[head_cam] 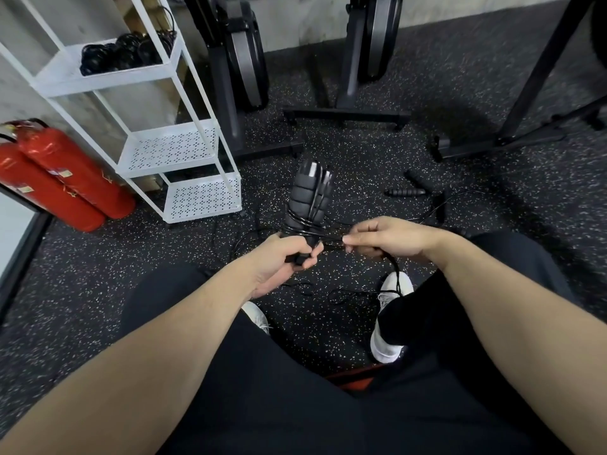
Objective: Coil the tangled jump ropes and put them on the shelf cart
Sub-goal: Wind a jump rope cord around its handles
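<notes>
Where the wall meets the floor at far left, we see two red fire extinguishers [62, 178] leaning beside a white shelf cart [170, 152]. On the top shelf of the cart lies a heap of coiled ropes [121, 54], dark and bunched together; the two lower shelves show only their perforated trays. Further right, in the middle, our left hand [282, 261] is curled around the lower end of a pair of black handles [308, 195], held side by side and pointing up and away from us. Thin black cord [305, 229] is wrapped in several turns around the handles just above the fingers. Our right hand [384, 238] sits just beside the left, pinching the cord between fingertips and thumb, with a length of it trailing down past a white shoe [391, 323] to the speckled floor [361, 152]. More loose cord lies in loops on the floor between the feet. To the right, beyond the hands, another jump rope [410, 191] rests on the floor, its handles near the black frames of exercise machines [354, 77].
</notes>
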Motion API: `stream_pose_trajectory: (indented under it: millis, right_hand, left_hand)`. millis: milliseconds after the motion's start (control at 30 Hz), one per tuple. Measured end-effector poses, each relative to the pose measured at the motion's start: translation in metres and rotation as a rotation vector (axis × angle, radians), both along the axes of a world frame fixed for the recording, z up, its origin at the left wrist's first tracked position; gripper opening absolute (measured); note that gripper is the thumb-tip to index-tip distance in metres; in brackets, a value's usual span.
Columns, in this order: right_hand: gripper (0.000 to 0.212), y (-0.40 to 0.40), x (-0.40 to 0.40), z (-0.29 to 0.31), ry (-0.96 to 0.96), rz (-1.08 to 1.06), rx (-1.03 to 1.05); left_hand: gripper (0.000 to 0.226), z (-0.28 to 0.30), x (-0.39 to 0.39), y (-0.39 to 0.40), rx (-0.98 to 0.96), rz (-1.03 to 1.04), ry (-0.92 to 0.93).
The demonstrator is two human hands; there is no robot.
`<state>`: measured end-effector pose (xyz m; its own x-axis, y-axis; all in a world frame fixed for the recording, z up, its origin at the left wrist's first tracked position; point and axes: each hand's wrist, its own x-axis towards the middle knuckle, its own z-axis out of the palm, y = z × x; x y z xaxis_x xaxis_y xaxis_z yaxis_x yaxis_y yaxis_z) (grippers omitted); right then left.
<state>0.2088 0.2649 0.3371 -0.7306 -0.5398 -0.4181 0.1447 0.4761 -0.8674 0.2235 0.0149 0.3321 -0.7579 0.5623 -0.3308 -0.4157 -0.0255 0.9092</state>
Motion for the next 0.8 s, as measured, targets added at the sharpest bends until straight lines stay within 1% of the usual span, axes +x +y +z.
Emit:
stream_pose_trajectory:
  millis: [67,100,200,233,267,300,367,467,533,567,633,700,733,800]
  right_hand:
    - [0.032,-0.002,0.000,-0.001,0.054,-0.073,0.134]
    - [0.031,-0.002,-0.001,-0.001,0.060,-0.097,0.162]
    - [0.024,-0.001,-0.002,-0.004,0.086,-0.089,0.233]
    - [0.019,-0.001,-0.003,-0.005,0.100,-0.087,0.254]
    - [0.020,0.000,-0.004,-0.007,0.121,-0.059,0.300]
    - [0.028,0.001,-0.004,-0.010,0.156,-0.012,0.360]
    - [0.038,0.002,-0.004,-0.017,0.190,0.095,0.478]
    - [0.033,0.007,-0.005,-0.023,0.096,0.172,0.584]
    - [0.030,0.005,-0.004,-0.020,0.054,0.175,0.591]
    - [0.027,0.003,-0.004,-0.018,0.056,0.156,0.564]
    - [0.014,0.000,-0.003,-0.016,0.060,0.083,0.468]
    - [0.005,-0.005,-0.003,-0.016,0.068,0.053,0.412]
    - [0.005,-0.008,-0.002,-0.017,0.093,0.054,0.427]
    - [0.014,-0.012,-0.001,-0.020,0.147,0.034,0.489]
  left_hand:
    - [0.015,-0.001,0.003,0.002,-0.075,-0.068,0.018]
    - [0.015,-0.001,0.004,0.003,-0.135,-0.115,0.036]
    - [0.021,-0.002,0.004,0.004,-0.380,-0.229,0.093]
    - [0.029,-0.001,0.003,0.004,-0.498,-0.269,0.124]
    - [0.039,0.001,0.003,0.005,-0.609,-0.326,0.166]
    - [0.044,0.003,0.003,0.007,-0.687,-0.387,0.218]
    - [0.042,0.002,0.006,0.011,-0.786,-0.481,0.358]
    - [0.041,-0.002,0.005,0.010,-1.002,-0.502,0.568]
    - [0.041,-0.003,0.004,0.007,-1.051,-0.507,0.640]
    - [0.040,-0.003,0.004,0.006,-1.040,-0.513,0.674]
    - [0.037,-0.003,0.007,0.009,-0.987,-0.550,0.764]
    - [0.034,-0.005,0.012,0.015,-0.961,-0.592,0.893]
    - [0.034,-0.006,0.014,0.017,-0.972,-0.618,0.953]
    - [0.036,-0.011,0.013,0.017,-1.014,-0.679,1.021]
